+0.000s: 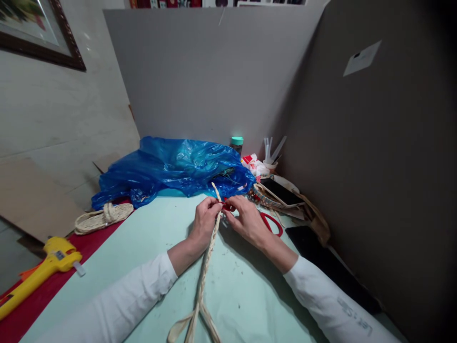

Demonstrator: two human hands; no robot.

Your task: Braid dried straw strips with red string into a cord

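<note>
Braid: pale, thin, btwn both hands (strands loose at near end).

A crumpled blue plastic bag lies across the table. At left, a woven straw sandal and a yellow glue gun; behind, a teal-lidded jar; at right, a dark tablet near a cup of plastic sticks.

Gray lettering runs along the white right sleeve, its larger line seeming to begin with "Let", though the characters after that and the smaller line beside it are too blurred to read. The marking on the yellow glue gun and the dark mark on the white card on the panel are too small to make out.
</note>
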